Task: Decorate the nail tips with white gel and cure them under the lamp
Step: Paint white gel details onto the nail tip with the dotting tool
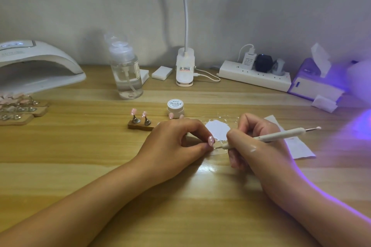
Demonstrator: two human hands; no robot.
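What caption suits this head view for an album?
Nail art: left hand pinches a pink nail tip while right hand points a white pen at it.

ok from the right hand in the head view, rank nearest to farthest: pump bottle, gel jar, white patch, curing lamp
From the right hand, which holds the pen:
1. white patch, just left of its knuckles
2. gel jar, behind the left hand
3. pump bottle, back left
4. curing lamp, far left edge
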